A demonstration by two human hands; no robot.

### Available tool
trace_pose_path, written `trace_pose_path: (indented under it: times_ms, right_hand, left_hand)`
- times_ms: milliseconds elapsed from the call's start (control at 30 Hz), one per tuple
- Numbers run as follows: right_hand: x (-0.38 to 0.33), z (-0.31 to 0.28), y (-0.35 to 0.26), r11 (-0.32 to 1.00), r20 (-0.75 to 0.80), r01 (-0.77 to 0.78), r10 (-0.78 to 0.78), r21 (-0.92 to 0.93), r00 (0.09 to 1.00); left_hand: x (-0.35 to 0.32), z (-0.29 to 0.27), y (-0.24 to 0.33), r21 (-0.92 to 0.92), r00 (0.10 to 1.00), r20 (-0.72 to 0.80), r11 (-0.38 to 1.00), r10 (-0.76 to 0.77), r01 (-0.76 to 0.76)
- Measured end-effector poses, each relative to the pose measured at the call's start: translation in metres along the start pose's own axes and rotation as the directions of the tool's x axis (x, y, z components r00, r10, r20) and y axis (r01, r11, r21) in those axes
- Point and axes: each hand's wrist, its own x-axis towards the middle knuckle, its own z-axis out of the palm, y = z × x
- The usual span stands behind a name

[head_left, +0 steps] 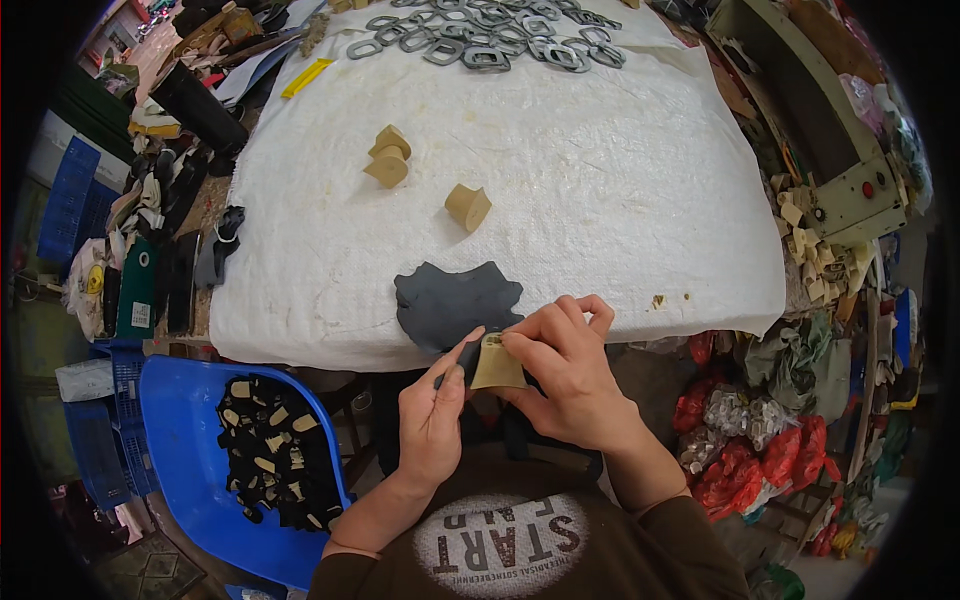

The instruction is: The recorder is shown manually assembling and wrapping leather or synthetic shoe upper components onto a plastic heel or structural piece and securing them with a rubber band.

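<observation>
Head view: blue tub [187,440] left, grey rings [510,33] beyond the held block [500,368].

Dark brown top [622,548] | pale oval chest print [500,545] | brown sleeves [692,545]

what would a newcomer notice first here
Probably the bright blue tub at lower left, holding many dark and tan pieces. Grey loops lie heaped at the far end of the white sheet. At its near edge, the right hand grips a tan block, the left hand a dark piece.
</observation>
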Motion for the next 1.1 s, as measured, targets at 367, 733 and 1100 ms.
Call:
trace_pose_path:
  times_ms: [367,733,1100]
  right_hand:
    - [-0.005,0.007,0.004,0.993,0.048,0.03,-0.025,-0.118,0.999]
    - [-0.015,0.009,0.029,0.956,-0.065,0.079,-0.063,0.284,0.996]
    - [-0.018,0.012,0.027,0.92,0.026,0.083,-0.101,0.382,0.995]
  left_hand:
    - [0.002,0.009,-0.012,0.692,0.923,0.181,0.623,0.34,-0.365]
    - [0.013,-0.018,-0.012,-0.166,0.886,0.411,0.939,-0.213,0.302]
    - [0.019,-0.015,-0.014,-0.082,0.784,0.515,0.891,-0.346,0.447]
